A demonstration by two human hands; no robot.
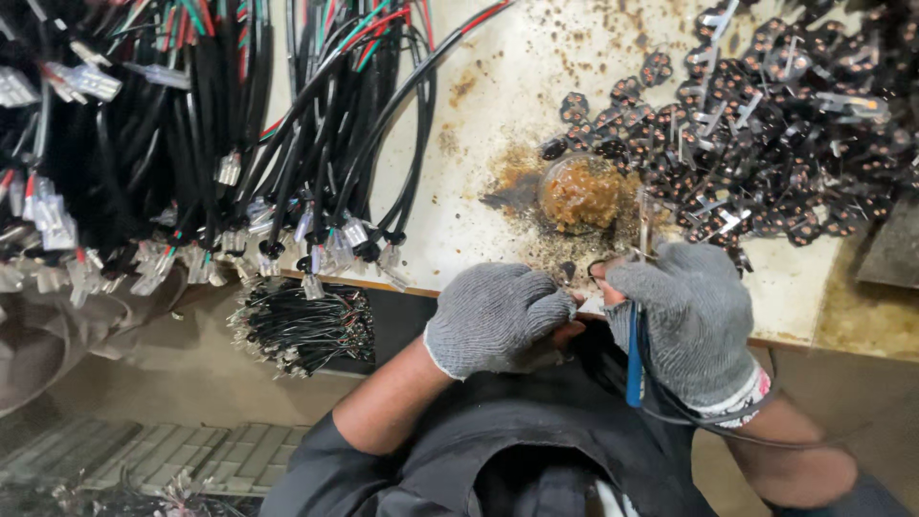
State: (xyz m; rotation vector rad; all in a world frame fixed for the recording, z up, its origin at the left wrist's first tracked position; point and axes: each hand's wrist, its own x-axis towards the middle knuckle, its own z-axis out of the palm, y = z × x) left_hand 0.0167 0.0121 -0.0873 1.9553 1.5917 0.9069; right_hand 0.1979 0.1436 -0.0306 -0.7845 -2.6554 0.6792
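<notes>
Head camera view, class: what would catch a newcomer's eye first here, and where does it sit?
Two grey-gloved hands meet at the table's near edge: the left hand and the right hand, which holds a blue-handled tool. Just beyond them sits a small pot of brown paste on the stained table. Black cables hang at the left, and a heap of small black parts fills the right.

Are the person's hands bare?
No, both the left hand and the right hand wear grey knitted gloves at the table's edge.
</notes>
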